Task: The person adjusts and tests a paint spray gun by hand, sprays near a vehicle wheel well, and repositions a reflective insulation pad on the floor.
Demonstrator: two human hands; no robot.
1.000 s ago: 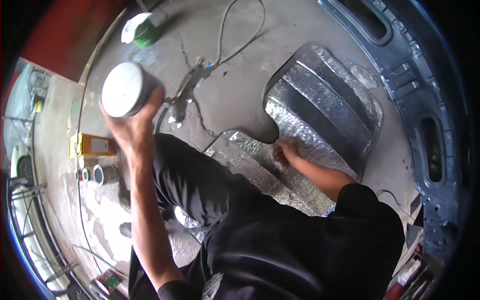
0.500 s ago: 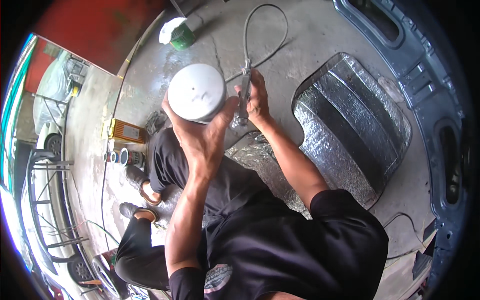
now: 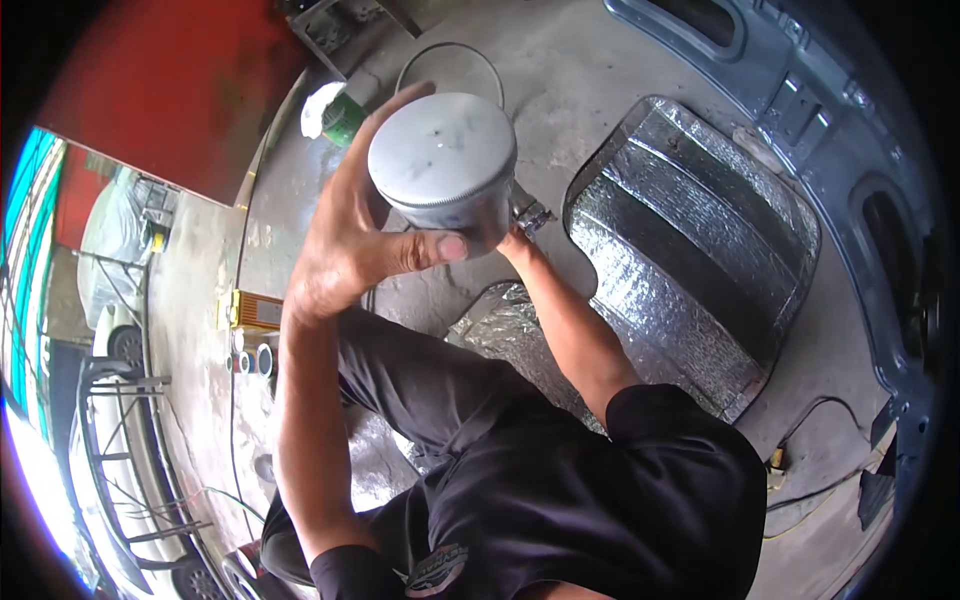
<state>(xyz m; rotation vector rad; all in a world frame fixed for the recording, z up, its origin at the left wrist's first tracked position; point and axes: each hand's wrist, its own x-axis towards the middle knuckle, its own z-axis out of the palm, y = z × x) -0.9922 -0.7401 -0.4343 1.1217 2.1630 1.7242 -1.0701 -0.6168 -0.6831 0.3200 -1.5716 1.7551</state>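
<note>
A spray gun's paint cup [image 3: 470, 222] with a round, smudged white lid [image 3: 442, 148] is held up in front of me, tilted so that its side shows. My left hand [image 3: 340, 240] wraps round it, thumb along the near side and fingers behind the lid. Beside the cup juts a metal end of the spray gun [image 3: 530, 212]. My right hand [image 3: 514, 243] is at the gun behind the cup, its fingers mostly hidden. A grey hose [image 3: 450, 47] loops on the floor beyond.
A silver reflective sunshade [image 3: 690, 260] lies on the concrete at right, beside a blue-grey car body panel [image 3: 800, 130]. At left are a red panel [image 3: 170, 90], a green container [image 3: 343, 120], a yellow box [image 3: 252, 310], several cans [image 3: 246, 362] and a metal rack [image 3: 110, 430].
The cup has moved right and tilted, so its side now shows. My left hand has shifted left around it. The gun and my right hand are now largely hidden behind the cup.
</note>
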